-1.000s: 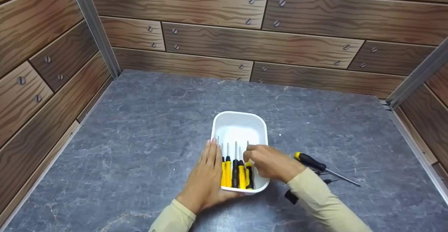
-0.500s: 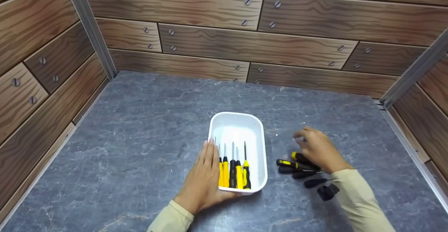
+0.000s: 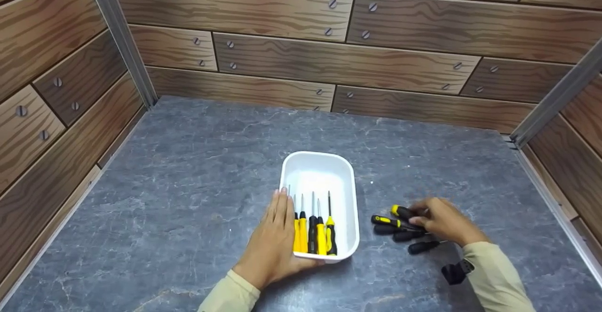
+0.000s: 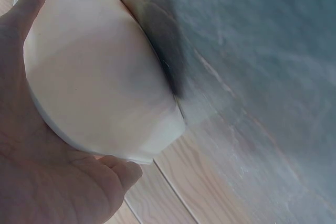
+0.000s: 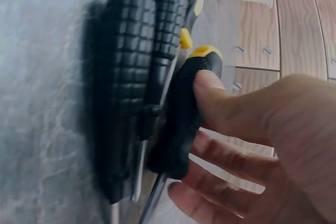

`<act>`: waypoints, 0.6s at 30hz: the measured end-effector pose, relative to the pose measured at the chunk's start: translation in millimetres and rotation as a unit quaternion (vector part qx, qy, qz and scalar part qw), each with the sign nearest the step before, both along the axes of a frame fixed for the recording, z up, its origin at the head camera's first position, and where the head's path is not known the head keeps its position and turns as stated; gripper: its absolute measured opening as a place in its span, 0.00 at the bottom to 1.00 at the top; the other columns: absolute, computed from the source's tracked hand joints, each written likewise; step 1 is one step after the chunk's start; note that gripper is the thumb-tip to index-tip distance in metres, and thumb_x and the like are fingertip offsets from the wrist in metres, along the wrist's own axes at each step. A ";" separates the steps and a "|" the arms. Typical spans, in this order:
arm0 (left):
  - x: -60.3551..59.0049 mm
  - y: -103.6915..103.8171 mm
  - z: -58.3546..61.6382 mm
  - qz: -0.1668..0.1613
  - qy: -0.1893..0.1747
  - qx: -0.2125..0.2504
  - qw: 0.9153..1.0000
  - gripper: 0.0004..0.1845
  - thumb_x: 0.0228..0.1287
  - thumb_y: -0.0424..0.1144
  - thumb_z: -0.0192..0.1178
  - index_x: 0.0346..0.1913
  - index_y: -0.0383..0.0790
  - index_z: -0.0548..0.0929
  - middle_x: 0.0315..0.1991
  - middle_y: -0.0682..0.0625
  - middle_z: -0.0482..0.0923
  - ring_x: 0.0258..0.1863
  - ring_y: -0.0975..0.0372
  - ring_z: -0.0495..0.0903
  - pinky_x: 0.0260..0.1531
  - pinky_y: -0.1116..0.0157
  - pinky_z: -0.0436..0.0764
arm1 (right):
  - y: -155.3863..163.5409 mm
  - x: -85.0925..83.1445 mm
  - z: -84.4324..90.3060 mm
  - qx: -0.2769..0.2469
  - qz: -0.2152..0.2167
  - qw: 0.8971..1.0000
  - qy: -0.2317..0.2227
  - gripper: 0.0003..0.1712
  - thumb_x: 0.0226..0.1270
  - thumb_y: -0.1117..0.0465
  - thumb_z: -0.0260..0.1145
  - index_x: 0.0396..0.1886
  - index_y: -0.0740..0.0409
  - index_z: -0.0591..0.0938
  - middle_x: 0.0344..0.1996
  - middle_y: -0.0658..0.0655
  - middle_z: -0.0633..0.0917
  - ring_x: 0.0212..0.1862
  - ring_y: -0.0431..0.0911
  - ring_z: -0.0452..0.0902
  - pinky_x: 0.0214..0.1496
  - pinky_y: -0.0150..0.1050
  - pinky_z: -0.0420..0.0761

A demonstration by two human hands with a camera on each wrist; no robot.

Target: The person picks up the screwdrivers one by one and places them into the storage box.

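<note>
My left hand (image 3: 270, 236) lies against the near left corner of a white plastic tray (image 3: 350, 180), its fingers straight along the left side and its thumb along the near wall. The left wrist view shows the tray's outer wall (image 4: 100, 72) beside that hand. Several yellow and black screwdrivers (image 3: 321, 236) lie side by side in the tray, tips pointing away. To the right, my right hand (image 3: 444, 220) pinches a black screwdriver with a yellow end (image 5: 184, 103) between thumb and fingers. Beside it lie black-handled screwdrivers (image 5: 126, 51), partly blurred; their shafts are partly hidden.
The loose screwdrivers (image 3: 407, 236) form a small pile right of the tray on the grey marbled table (image 3: 211, 152). Wood-patterned walls (image 3: 282, 53) enclose the back and sides. A black wrist device (image 3: 454, 273) sits at the right sleeve.
My right hand has left a black and yellow screwdriver in the tray, moved right to the pile, then come down onto another screwdriver. The left hand stays at the tray.
</note>
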State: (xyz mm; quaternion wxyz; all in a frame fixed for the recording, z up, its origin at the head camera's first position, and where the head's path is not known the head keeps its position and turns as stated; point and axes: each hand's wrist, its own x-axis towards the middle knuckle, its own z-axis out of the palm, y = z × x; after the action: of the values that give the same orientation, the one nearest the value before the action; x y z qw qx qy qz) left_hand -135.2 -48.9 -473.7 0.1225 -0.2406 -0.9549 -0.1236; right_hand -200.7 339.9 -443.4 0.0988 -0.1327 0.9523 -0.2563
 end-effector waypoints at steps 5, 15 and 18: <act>0.4 0.3 -0.6 -0.007 0.014 0.007 1.000 0.73 0.48 0.83 0.56 0.74 0.17 0.56 0.75 0.23 0.51 0.75 0.36 0.53 0.74 0.49 0.58 | 3.3 2.7 -4.4 -0.005 -0.002 1.000 0.002 0.14 0.62 0.71 0.70 0.47 0.73 0.85 0.37 0.62 0.88 0.42 0.55 0.84 0.55 0.64 0.78; 1.5 0.1 1.4 -0.002 0.001 0.009 1.000 0.72 0.49 0.83 0.55 0.75 0.19 0.55 0.76 0.25 0.49 0.76 0.37 0.51 0.75 0.50 0.57 | 1.1 1.0 -7.8 0.016 0.020 0.998 0.054 0.10 0.62 0.72 0.68 0.43 0.70 0.86 0.34 0.56 0.86 0.38 0.50 0.79 0.48 0.56 0.80; 1.0 0.8 1.4 -0.001 0.001 0.003 1.000 0.72 0.49 0.84 0.54 0.75 0.19 0.55 0.76 0.24 0.49 0.76 0.36 0.51 0.75 0.50 0.57 | -3.6 -0.4 -2.8 0.024 0.016 0.998 0.058 0.11 0.64 0.72 0.66 0.46 0.69 0.85 0.35 0.57 0.86 0.38 0.49 0.78 0.46 0.54 0.80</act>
State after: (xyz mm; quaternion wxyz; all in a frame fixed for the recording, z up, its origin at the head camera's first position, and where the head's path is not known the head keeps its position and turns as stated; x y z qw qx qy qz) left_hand -134.2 -48.1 -472.3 0.1239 -0.2414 -0.9542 -0.1261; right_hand -201.0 336.3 -446.1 0.0506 -0.1597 0.9601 -0.2240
